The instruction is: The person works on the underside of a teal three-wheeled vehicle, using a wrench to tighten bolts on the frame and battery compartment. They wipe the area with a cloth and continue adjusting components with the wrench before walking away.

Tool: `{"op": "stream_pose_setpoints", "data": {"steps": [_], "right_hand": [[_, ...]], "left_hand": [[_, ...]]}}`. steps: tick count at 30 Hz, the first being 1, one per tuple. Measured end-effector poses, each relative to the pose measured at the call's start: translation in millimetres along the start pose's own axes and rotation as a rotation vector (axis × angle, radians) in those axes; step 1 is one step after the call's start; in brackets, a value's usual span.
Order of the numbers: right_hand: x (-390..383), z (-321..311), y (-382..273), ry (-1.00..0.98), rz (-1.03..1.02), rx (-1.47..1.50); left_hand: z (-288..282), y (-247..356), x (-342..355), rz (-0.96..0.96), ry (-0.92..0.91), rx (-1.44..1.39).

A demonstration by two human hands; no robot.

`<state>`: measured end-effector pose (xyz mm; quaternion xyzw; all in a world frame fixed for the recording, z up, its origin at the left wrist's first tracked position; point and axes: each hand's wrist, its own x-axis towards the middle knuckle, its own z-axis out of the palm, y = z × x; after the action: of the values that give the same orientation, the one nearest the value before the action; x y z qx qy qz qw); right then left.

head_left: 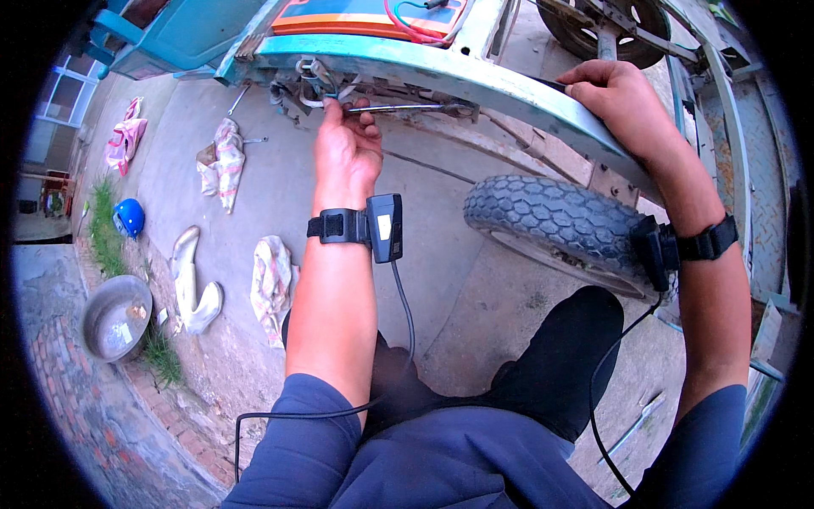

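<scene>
Up at the light-blue frame beam of a wheeled vehicle, my left hand is closed, its fingers curled just below a cluster of cables and metal fittings. A thin metal rod runs rightward from these fingertips under the beam; whether I grip it or only touch it, I cannot tell. My right hand bends over the beam farther right, its fingers pinched together near a thin dark piece. What lies between those fingers is mostly hidden. Both wrists carry black strapped devices with cables.
A treaded tyre stands before my knees. An orange-and-blue box with wires sits behind the beam. On the ground leftward lie cloths, spanners, a pale curved piece, a metal basin and a blue helmet.
</scene>
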<state>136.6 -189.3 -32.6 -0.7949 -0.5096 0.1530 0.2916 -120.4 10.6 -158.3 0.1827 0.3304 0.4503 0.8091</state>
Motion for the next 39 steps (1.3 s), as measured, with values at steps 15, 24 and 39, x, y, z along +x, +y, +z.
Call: {"op": "stream_pose_setpoints", "data": {"steps": [15,24,39], "right_hand": [[0.8,1.7,3.6,0.005,-0.008,0.003],[-0.8,3.7,-6.7,-0.014,0.031,0.002],[-2.0,-2.0,-9.0,-0.01,0.068,0.046]], "left_hand": [[6.3,1.5,-10.8,0.091,0.023,0.188],[20.8,13.3,-33.5,0.161,0.027,0.453],[49.5,13.4,-40.8,0.221,0.093,0.613]]}}
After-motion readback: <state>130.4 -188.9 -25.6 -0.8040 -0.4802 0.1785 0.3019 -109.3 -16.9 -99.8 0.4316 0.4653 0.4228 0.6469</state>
